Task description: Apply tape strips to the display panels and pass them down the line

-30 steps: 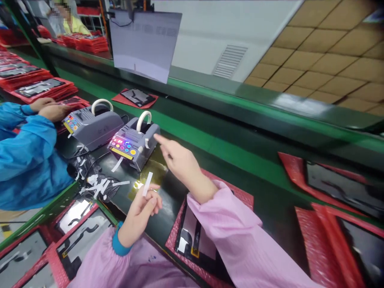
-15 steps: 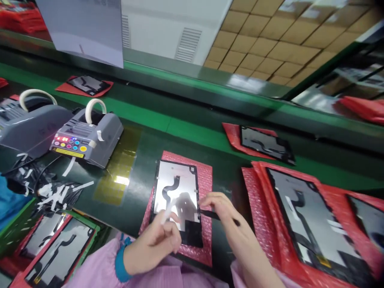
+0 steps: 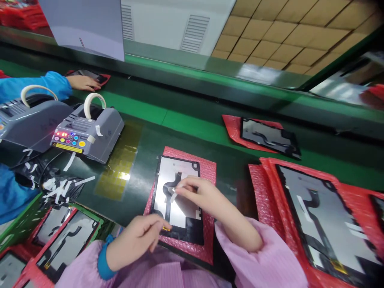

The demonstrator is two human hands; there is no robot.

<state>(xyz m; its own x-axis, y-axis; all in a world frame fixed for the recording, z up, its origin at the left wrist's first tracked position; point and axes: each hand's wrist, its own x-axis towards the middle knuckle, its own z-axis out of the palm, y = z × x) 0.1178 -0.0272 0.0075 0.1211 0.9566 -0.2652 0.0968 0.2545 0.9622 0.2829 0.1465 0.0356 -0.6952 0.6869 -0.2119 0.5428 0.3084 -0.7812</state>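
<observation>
A display panel (image 3: 186, 218) lies back side up on a pink bubble-wrap sheet (image 3: 209, 172). A dark flex cable (image 3: 168, 200) runs down its silvery back to a yellow-gold end (image 3: 166, 229). My right hand (image 3: 204, 196) is closed in a pinch on a short white tape strip (image 3: 174, 196), which lies over the cable's bend. Down at the panel's lower left, my left hand (image 3: 138, 240) has its index finger stretched out at the gold end, other fingers loosely bent. Whether that finger presses the cable or just rests there is unclear.
Two grey tape dispensers (image 3: 87, 134) stand at left, beside a yellow film patch (image 3: 118, 164). More panels lie on red wrap at right (image 3: 324, 216), at the back (image 3: 267, 136) and in a green crate (image 3: 63, 244). A co-worker's blue-sleeved hand (image 3: 84, 83) reaches in at upper left.
The white tape strip has passed from my left hand to my right, which moved left over the panel. My left hand shifted down and left. The cable's gold end now shows; a co-worker's arm entered.
</observation>
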